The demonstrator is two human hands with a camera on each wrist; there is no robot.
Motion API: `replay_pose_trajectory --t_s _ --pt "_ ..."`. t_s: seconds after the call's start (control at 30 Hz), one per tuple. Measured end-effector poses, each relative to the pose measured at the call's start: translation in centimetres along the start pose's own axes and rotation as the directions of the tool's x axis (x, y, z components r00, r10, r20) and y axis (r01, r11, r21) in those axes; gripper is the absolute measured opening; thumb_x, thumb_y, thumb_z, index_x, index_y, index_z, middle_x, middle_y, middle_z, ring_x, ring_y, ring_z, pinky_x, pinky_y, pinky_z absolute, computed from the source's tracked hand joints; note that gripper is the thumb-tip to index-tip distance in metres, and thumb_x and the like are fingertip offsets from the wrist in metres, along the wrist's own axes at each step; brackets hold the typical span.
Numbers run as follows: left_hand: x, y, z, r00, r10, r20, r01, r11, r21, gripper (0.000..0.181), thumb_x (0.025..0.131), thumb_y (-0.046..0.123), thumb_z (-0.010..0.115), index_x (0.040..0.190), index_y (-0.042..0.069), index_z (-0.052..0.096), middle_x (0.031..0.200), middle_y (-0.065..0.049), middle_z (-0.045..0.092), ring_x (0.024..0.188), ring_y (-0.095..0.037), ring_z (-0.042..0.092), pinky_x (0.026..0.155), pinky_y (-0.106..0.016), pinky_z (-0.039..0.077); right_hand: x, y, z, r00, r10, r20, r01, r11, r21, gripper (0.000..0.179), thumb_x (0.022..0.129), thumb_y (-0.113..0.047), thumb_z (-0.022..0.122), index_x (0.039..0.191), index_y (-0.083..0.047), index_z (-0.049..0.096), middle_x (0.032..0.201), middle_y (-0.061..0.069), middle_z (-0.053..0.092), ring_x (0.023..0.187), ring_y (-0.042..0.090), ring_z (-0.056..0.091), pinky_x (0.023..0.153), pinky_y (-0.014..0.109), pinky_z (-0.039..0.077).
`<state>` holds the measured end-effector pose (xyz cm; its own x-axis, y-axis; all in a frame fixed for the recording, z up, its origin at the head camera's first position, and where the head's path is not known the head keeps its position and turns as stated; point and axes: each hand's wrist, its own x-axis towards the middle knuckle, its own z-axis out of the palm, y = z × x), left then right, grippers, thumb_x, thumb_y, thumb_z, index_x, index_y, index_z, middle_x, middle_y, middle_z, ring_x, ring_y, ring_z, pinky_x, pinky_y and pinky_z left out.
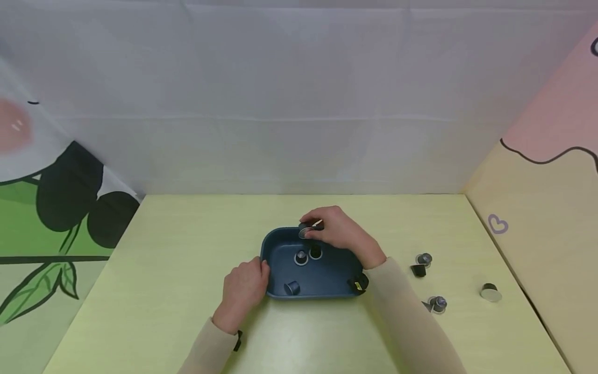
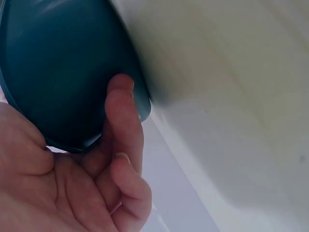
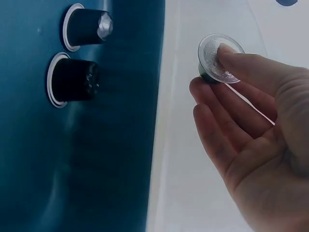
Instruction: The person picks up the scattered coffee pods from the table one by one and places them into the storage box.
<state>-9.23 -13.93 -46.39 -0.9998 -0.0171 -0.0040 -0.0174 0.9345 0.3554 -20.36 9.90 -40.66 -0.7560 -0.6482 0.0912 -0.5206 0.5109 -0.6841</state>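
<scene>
My left hand (image 1: 245,288) grips the left end of a dark blue tray (image 1: 322,283), thumb at the rim and fingers curled against its outer side in the left wrist view. Over the tray's far rim, my right hand (image 1: 340,228) pinches a coffee capsule (image 3: 219,58) between thumb and fingertips, its silvery foil lid facing the thumb. Inside the tray, a dark capsule with a silver tip (image 1: 301,257) and a black capsule (image 1: 315,252) stand side by side on their lids. Near the front left corner a blue capsule (image 1: 291,288) lies tipped over.
Right of the tray lie several loose capsules: a grey one (image 1: 424,259) beside a black one (image 1: 418,270), a purplish one (image 1: 438,304), and a black one with a pale lid (image 1: 490,293). A black object with a yellow mark (image 1: 358,283) shows at the tray's front right corner.
</scene>
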Motion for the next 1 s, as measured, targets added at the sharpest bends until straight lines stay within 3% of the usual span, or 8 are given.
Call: replay_pose_trajectory --t_s 0.23,0.6,1.0 --pt "-0.1 0.1 0.1 1.0 0.005 0.001 -0.005 1.0 -0.003 0.034 0.101 0.024 0.047 0.072 0.007 0.053 0.059 -0.007 0.046 0.049 -0.024 0.049 0.045 -0.039 0.04 0.2 0.8 1.3 1.0 0.003 -0.003 -0.002 0.998 0.062 0.035 0.09 -0.013 0.075 0.123 -0.006 0.069 0.114 0.005 0.07 0.105 0.017 0.067 0.089 0.033 0.052" --pt "-0.2 0.3 0.3 1.0 0.018 -0.014 -0.018 1.0 -0.005 0.034 0.101 0.024 0.048 0.072 0.007 0.053 0.057 -0.007 0.045 0.047 -0.023 0.048 0.043 -0.037 0.038 0.4 1.7 3.1 0.996 0.009 0.094 -0.022 0.991 0.134 0.036 0.09 -0.012 0.074 0.125 -0.006 0.068 0.117 0.005 0.07 0.1 0.012 0.069 0.082 0.024 0.052" --pt "0.1 0.3 0.2 1.0 0.009 -0.009 -0.009 1.0 -0.007 0.033 0.101 0.024 0.048 0.075 0.006 0.055 0.059 -0.008 0.048 0.05 -0.025 0.052 0.044 -0.04 0.041 1.0 1.9 4.2 0.983 -0.008 0.185 0.0 0.999 0.043 0.035 0.09 -0.013 0.074 0.125 -0.01 0.069 0.114 0.0 0.071 0.095 0.008 0.067 0.075 0.025 0.052"
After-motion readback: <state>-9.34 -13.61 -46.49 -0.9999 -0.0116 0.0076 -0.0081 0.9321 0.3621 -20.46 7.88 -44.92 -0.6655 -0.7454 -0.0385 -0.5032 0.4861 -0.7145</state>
